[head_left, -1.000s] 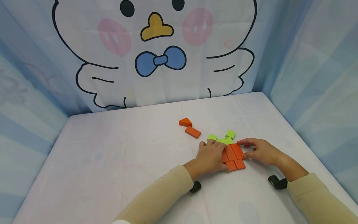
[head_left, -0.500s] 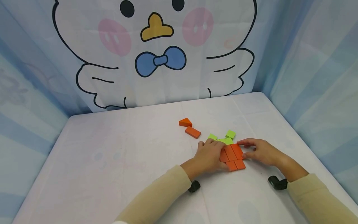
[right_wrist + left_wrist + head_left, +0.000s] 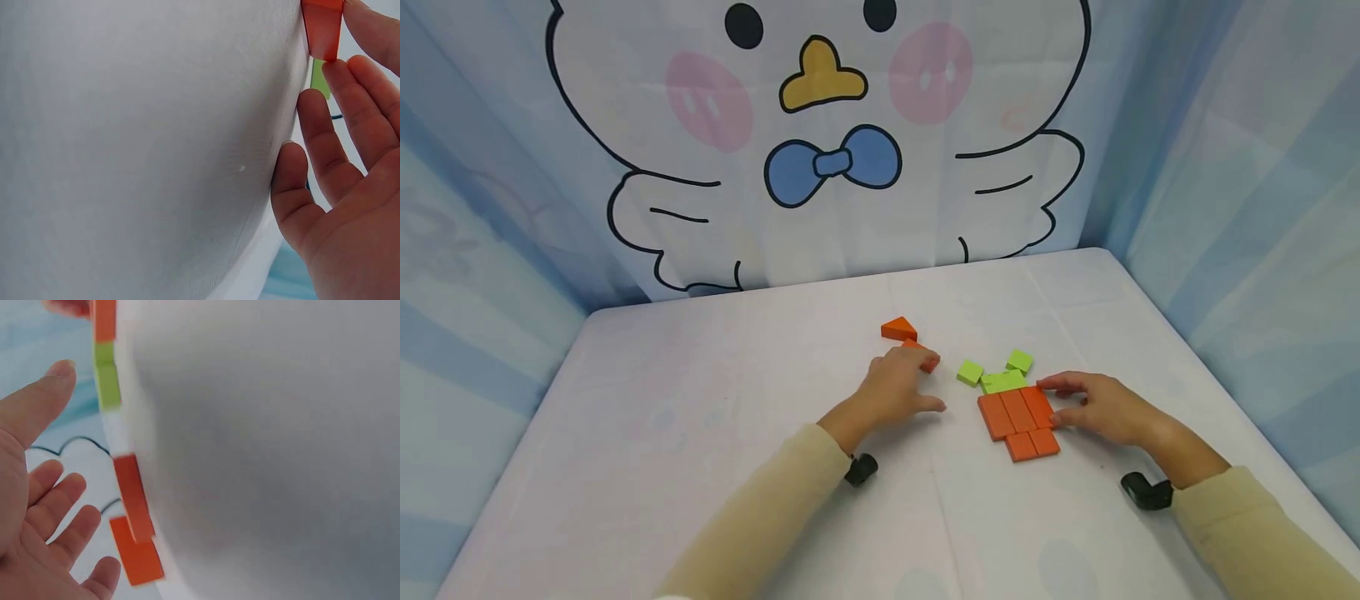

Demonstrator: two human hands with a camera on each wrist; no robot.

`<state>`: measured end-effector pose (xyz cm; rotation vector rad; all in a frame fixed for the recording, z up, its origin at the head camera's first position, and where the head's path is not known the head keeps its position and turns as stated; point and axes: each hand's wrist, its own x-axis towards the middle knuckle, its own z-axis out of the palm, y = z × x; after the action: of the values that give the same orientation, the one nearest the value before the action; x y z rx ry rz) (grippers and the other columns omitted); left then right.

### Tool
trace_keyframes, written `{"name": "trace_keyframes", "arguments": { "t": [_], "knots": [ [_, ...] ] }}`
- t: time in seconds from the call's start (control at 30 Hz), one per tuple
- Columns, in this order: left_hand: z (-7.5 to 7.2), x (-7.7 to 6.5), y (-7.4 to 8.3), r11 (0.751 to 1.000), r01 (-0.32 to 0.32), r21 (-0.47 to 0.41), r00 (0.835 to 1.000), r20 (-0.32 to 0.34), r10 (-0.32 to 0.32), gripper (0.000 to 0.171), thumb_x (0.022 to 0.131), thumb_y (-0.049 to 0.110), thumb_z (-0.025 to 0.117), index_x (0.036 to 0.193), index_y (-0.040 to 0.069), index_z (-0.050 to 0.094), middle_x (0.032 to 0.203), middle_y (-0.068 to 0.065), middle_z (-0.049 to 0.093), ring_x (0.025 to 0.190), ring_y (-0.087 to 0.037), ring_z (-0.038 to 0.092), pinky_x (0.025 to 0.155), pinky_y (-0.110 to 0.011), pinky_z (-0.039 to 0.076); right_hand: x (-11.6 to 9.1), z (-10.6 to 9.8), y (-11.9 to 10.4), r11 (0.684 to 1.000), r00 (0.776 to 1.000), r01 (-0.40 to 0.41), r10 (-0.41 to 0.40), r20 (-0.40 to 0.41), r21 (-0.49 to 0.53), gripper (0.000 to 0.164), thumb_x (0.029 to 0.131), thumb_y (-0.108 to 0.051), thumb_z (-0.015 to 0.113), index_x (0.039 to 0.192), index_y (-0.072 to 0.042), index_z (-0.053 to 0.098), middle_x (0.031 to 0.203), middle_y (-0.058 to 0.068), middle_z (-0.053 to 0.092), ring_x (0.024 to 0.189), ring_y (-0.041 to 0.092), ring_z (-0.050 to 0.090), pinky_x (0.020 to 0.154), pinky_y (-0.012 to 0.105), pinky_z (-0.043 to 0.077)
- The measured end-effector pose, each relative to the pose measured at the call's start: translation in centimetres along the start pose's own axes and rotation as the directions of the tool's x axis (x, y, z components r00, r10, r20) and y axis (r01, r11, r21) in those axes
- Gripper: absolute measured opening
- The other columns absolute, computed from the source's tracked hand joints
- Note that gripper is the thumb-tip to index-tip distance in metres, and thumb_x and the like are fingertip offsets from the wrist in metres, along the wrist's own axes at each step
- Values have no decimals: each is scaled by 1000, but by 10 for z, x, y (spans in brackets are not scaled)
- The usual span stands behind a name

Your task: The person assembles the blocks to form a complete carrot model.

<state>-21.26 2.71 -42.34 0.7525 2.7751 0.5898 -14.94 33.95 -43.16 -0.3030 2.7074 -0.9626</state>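
Observation:
Three orange rectangular blocks (image 3: 1017, 411) lie side by side, with two smaller orange blocks (image 3: 1032, 444) against their near edge. A green block (image 3: 1003, 382) with a notched far edge adjoins them at the back. Green square blocks lie left (image 3: 970, 372) and right (image 3: 1020, 361) of it. My right hand (image 3: 1101, 408) rests beside this group, its thumb and index finger touching the rightmost orange block. My left hand (image 3: 891, 387) spreads over a loose orange rectangular block (image 3: 931, 364), partly hiding it; thumb and fingers stand wide apart in the left wrist view. Behind it lies an orange triangular block (image 3: 898, 329).
The blocks lie on a white cloth-covered table (image 3: 700, 433). A curtain (image 3: 925, 208) with a cartoon face hangs along its back edge, and blue-white curtains (image 3: 1247, 208) flank both sides. Black wrist cameras show at the left (image 3: 861, 470) and right (image 3: 1146, 491) wrists.
My left hand has left the orange block group and moved left and back, over the loose orange block. The left green square block now shows fully. My right hand stays put.

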Motion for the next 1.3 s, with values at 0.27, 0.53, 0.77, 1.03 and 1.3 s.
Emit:
{"name": "trace_keyframes", "arguments": {
  "t": [0.27,0.53,0.77,1.03,1.3],
  "knots": [
    [-4,11,-24,994,46,-99,999,-1,-47,64,90,27,78,145,10,51,140,-6,54,130,-24,48,110,-40,36,-1,0,-2,1000,1000,3,-3,0,4,53,90,-19,72,137,1,57,132,23,57,120,41,51,100,60,41],
    [-1,17,-30,991,52,-126,999,9,-51,56,95,17,71,146,9,50,144,-8,52,134,-24,46,112,-38,34,-1,2,-4,1000,1000,-17,17,2,2,53,91,-19,72,138,1,56,134,24,56,122,42,50,100,60,40],
    [-4,17,-30,990,80,-114,997,25,-77,53,96,18,69,145,12,52,142,-6,55,133,-27,45,111,-44,34,-1,1,-4,1000,1000,-10,10,3,-4,52,91,-18,72,137,1,57,133,23,57,122,42,51,100,60,40],
    [-8,17,-31,998,56,12,998,-15,-55,33,96,21,70,128,13,66,114,-3,65,112,-25,53,95,-42,41,-1,2,-3,1000,1000,-10,10,7,-8,53,91,-19,72,138,0,57,133,23,57,122,42,51,101,61,40],
    [-9,17,-25,997,77,-25,996,-40,-78,37,93,27,74,126,12,66,117,0,67,114,-24,54,97,-40,41,-1,1,-4,1000,1000,-10,10,5,-18,53,90,-19,72,137,0,57,132,24,57,121,42,51,100,60,40]
  ]
}}
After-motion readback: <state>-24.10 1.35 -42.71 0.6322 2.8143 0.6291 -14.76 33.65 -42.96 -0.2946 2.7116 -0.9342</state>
